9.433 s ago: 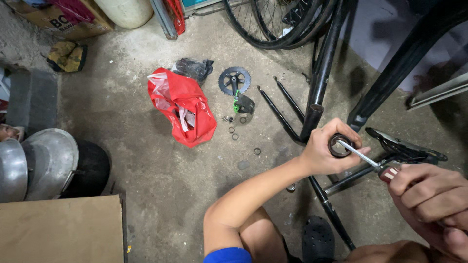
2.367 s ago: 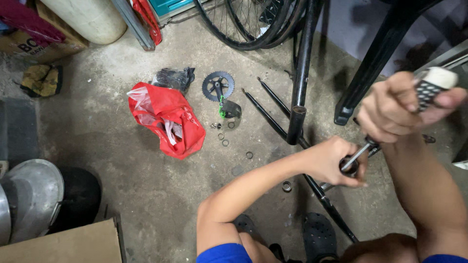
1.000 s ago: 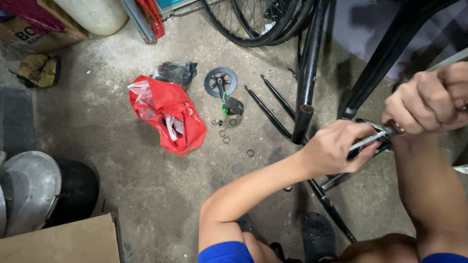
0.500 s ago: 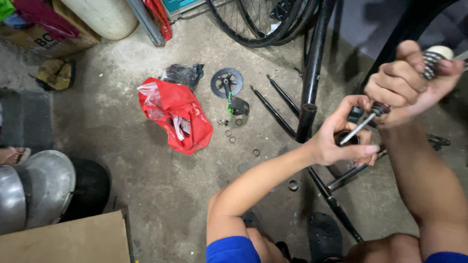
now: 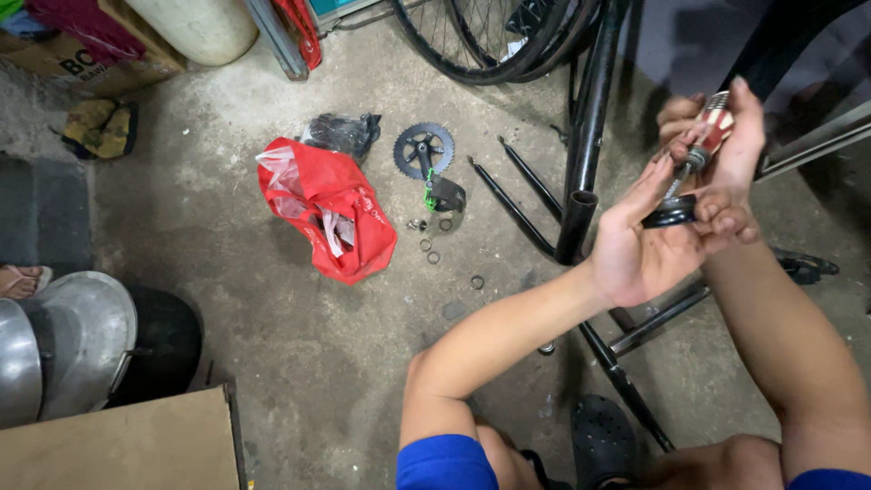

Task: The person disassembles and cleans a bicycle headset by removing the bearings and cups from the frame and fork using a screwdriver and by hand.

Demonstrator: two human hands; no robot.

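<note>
- Screwdriver (image 5: 699, 150): at right of scene, above black bicycle frame (image 5: 590, 136); long axis steep, red-and-white handle far and up, tip down into dark round cup (image 5: 670, 216).
- Right hand (image 5: 726, 154): raised, clenched around screwdriver handle, forearm running near to far.
- Left hand (image 5: 640, 245): palm up, fingers cradling cup's underside.
- Red bag (image 5: 331, 209): on concrete floor (image 5: 272, 327), well left.

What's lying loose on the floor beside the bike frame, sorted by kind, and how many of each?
Red plastic bag: 1
Black bag: 1
Chainring with crank: 1
Small rings or washers I can make out, for example: about 5
Total: about 8; the tiny parts are hard to separate.
</note>
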